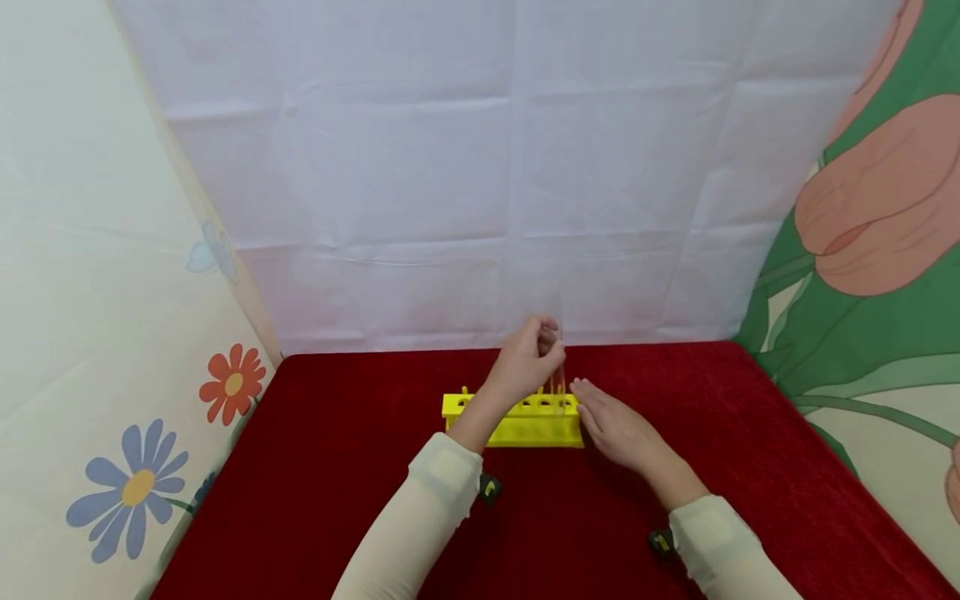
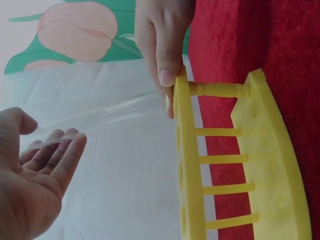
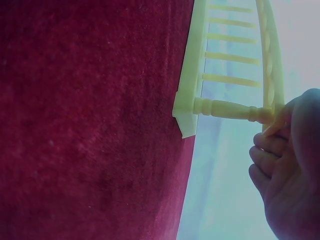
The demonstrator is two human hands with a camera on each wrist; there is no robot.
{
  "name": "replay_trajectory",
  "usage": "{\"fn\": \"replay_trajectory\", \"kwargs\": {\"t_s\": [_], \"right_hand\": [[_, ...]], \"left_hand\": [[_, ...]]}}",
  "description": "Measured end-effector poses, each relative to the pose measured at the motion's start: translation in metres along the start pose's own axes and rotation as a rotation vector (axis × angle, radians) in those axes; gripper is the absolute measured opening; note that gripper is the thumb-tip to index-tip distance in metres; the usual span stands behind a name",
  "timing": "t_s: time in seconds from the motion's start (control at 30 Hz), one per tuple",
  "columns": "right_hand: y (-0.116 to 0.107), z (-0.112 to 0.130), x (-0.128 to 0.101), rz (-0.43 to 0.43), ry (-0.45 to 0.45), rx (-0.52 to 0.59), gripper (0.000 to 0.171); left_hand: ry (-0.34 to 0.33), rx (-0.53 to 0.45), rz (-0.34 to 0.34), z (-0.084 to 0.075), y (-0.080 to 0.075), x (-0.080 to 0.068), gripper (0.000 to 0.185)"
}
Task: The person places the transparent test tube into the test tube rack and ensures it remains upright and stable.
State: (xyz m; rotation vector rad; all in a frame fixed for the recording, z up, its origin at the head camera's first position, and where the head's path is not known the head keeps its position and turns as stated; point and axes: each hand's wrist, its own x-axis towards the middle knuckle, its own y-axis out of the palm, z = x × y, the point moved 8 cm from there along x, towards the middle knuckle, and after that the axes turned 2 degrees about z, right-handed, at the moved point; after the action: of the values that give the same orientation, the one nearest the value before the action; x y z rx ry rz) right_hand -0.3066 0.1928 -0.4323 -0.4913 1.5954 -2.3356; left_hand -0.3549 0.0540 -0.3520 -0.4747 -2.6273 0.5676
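Two hands work at a yellow test tube rack [image 1: 517, 421] standing near the middle of the red velvet worktop [image 1: 337, 467]. Left hand [image 1: 528, 360] is above the rack's right half, fingers curled around the upper part of a clear glass test tube [image 1: 557, 367]. Tube stands upright, its lower end at one of the rack's rightmost holes; how deep it sits cannot be told. In the left wrist view the tube [image 2: 100, 117] runs from the curled fingers [image 2: 55, 155] toward the rack's top plate [image 2: 182, 150].

Right hand [image 1: 615, 425] lies at the rack's right end, fingers fairly straight, tips touching the top plate's end. Left wrist view shows a fingertip [image 2: 167, 70] pressed on the plate's corner by the turned end post [image 2: 217, 90]. Right wrist view shows the rack's base plate [image 3: 192, 75] on the velvet, same post [image 3: 230, 110] in sight, finger [image 3: 285, 112] touching the upper plate.

Both forearms wear cream sleeves [image 1: 420, 517]. White creased cloth [image 1: 487, 167] hangs behind the worktop; flower-print fabric [image 1: 112, 375] on the left, tulip-print fabric [image 1: 862, 250] on the right.
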Motion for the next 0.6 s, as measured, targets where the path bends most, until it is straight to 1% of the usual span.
{"fn": "replay_trajectory", "kwargs": {"t_s": [0.17,0.4,0.6], "right_hand": [[-0.0004,0.0019,-0.0002,-0.002,0.002,0.007,0.049],[-0.0004,0.0019,-0.0001,0.005,0.012,0.003,0.050],[0.0009,0.0019,0.0017,0.001,0.005,0.016,0.049]], "left_hand": [[0.014,0.020,-0.011,-0.0032,0.0019,0.0009,0.030],[0.019,0.024,-0.004,-0.0039,0.0056,0.0019,0.030],[0.054,0.006,0.000,-0.0033,0.0066,0.0026,0.029]]}}
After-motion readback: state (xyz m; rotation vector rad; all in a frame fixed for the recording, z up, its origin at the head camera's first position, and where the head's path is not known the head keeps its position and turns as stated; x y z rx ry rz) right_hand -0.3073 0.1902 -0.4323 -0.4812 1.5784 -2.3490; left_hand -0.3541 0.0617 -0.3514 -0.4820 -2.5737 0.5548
